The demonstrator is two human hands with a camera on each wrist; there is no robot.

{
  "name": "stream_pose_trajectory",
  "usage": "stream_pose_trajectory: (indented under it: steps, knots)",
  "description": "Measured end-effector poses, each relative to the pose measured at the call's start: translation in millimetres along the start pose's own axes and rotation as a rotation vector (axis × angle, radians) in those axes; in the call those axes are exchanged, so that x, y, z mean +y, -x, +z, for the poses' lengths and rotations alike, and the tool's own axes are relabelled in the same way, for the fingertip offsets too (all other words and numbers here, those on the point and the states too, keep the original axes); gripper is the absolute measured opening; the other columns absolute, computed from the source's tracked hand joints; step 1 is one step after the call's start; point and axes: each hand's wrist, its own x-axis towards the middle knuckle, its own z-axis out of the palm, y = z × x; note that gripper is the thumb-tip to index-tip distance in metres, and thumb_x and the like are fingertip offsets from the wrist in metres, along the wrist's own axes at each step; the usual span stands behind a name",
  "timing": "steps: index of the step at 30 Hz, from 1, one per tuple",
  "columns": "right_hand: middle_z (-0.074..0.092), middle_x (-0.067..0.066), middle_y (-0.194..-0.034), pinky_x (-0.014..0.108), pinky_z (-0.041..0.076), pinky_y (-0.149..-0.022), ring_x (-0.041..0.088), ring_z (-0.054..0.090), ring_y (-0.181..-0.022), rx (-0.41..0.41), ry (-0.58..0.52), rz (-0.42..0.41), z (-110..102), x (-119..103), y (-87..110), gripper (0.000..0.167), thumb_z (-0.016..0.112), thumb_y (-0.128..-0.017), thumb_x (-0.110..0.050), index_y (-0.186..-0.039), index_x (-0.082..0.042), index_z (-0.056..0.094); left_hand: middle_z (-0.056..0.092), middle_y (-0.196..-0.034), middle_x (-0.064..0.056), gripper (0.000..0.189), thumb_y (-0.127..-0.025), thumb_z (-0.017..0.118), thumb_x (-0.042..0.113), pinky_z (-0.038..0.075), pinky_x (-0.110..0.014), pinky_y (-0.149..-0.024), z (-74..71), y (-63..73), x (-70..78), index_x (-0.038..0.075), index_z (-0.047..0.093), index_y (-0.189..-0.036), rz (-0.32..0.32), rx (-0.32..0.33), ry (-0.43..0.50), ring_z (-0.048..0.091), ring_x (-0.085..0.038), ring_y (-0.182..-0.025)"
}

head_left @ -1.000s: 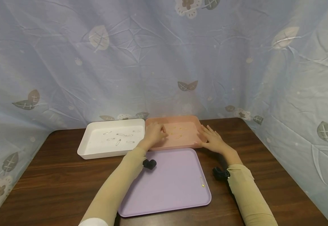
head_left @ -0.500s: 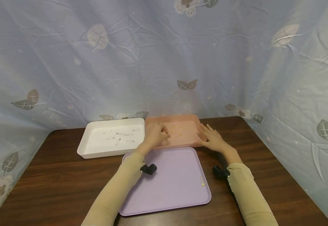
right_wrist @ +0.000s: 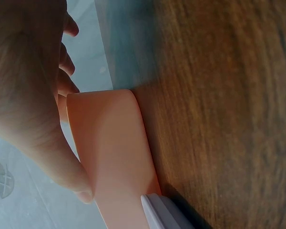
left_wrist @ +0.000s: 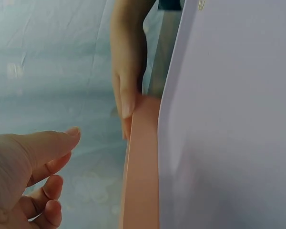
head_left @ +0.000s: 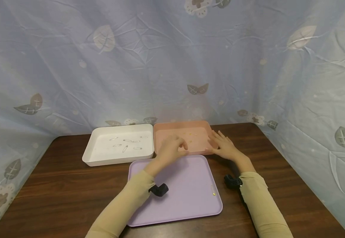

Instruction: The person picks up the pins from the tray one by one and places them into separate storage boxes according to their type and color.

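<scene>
In the head view my left hand (head_left: 171, 148) is over the near edge of the pink tray (head_left: 163, 129), its fingers bent and thumb drawn toward the index finger. The left wrist view shows its thumb (left_wrist: 57, 145) lying close above the curled index finger; I cannot tell whether a small pin is between them. Several gold safety pins (head_left: 191, 134) lie in the pink tray, some hidden behind this hand. My right hand (head_left: 224, 147) rests with spread fingers at that tray's right end. Its thumb (right_wrist: 76, 179) is at the rim in the right wrist view.
Left of the pink tray stands a white tray (head_left: 96, 150) holding several silver safety pins (head_left: 125, 148). A flat purple tray (head_left: 187, 195) lies in front, with a gold safety pin (head_left: 214, 194) near its right edge. A patterned curtain (head_left: 172, 66) hangs behind the wooden table (head_left: 56, 191).
My left hand has come nearer and to the right, from inside the pink tray to its front edge by the purple tray. The right hand stays in place.
</scene>
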Motion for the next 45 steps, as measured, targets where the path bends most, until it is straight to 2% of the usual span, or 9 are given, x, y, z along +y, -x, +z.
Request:
stream_pose_trajectory:
  steps: [6, 9, 16, 22, 26, 34, 45]
  knots:
    - [0.018, 0.016, -0.163, 0.069, 0.012, -0.115, 0.043, 0.010, -0.150, -0.003, 0.005, 0.009, 1, -1, -0.9, 0.076, 0.060, -0.092, -0.050, -0.152, -0.011, 0.034, 0.061, -0.083, 0.000, 0.021, -0.076, 0.081, 0.034, 0.043, -0.032, -0.078, 6.5, 4.1, 13.2, 0.018, 0.068, -0.080, 0.088, -0.004, -0.025, 0.054, -0.017, -0.084]
    - [0.018, 0.016, -0.163, 0.069, 0.012, -0.115, 0.043, 0.010, -0.150, -0.006, 0.004, 0.013, 1, -1, -1.2, 0.076, 0.060, -0.092, -0.050, -0.151, -0.011, 0.035, 0.059, -0.083, 0.002, 0.022, -0.076, 0.081, 0.036, 0.042, -0.031, -0.077, 9.4, 7.0, 19.8, 0.019, 0.068, -0.081, 0.102, -0.018, -0.029, 0.053, -0.016, -0.084]
    - [0.016, 0.017, -0.163, 0.070, 0.011, -0.114, 0.045, 0.009, -0.149, -0.012, 0.018, 0.007, 1, 2, -2.0, 0.076, 0.057, -0.092, -0.052, -0.151, -0.010, 0.035, 0.061, -0.091, 0.001, 0.022, -0.080, 0.077, 0.041, 0.041, -0.030, -0.080, 17.2, 13.1, 36.6, 0.022, 0.070, -0.090, 0.117, -0.140, -0.026, 0.053, -0.015, -0.091]
    - [0.015, 0.018, -0.163, 0.072, 0.010, -0.113, 0.046, 0.008, -0.149, -0.019, 0.017, 0.008, 2, 4, -2.9, 0.078, 0.055, -0.092, -0.056, -0.152, -0.011, 0.033, 0.063, -0.098, 0.002, 0.024, -0.081, 0.076, 0.043, 0.041, -0.032, -0.087, 22.4, 18.9, 47.9, 0.028, 0.072, -0.098, 0.180, -0.249, -0.048, 0.054, -0.016, -0.101]
    - [0.015, 0.017, -0.163, 0.072, 0.010, -0.113, 0.046, 0.008, -0.149, -0.018, 0.011, 0.008, 2, 4, -2.1, 0.078, 0.056, -0.092, -0.055, -0.152, -0.011, 0.033, 0.061, -0.101, 0.004, 0.029, -0.082, 0.073, 0.047, 0.039, -0.030, -0.086, 25.8, 23.0, 52.8, 0.031, 0.072, -0.106, 0.214, -0.317, -0.063, 0.051, -0.014, -0.102]
    - [0.013, 0.017, -0.164, 0.071, 0.010, -0.113, 0.045, 0.007, -0.150, -0.031, -0.002, 0.008, 3, 4, -2.4, 0.078, 0.056, -0.092, -0.055, -0.153, -0.012, 0.032, 0.057, -0.099, 0.009, 0.035, -0.082, 0.072, 0.050, 0.031, -0.022, -0.078, 38.6, 31.0, 53.5, 0.037, 0.070, -0.114, 0.290, -0.419, -0.095, 0.045, -0.010, -0.098]
    - [0.014, 0.017, -0.163, 0.071, 0.010, -0.114, 0.045, 0.008, -0.150, -0.029, -0.005, 0.016, 3, 4, -2.4, 0.078, 0.055, -0.092, -0.056, -0.152, -0.012, 0.033, 0.049, -0.093, 0.011, 0.037, -0.083, 0.070, 0.052, 0.027, -0.021, -0.073, 46.0, 36.2, 52.5, 0.041, 0.067, -0.118, 0.320, -0.524, -0.090, 0.036, -0.006, -0.089]
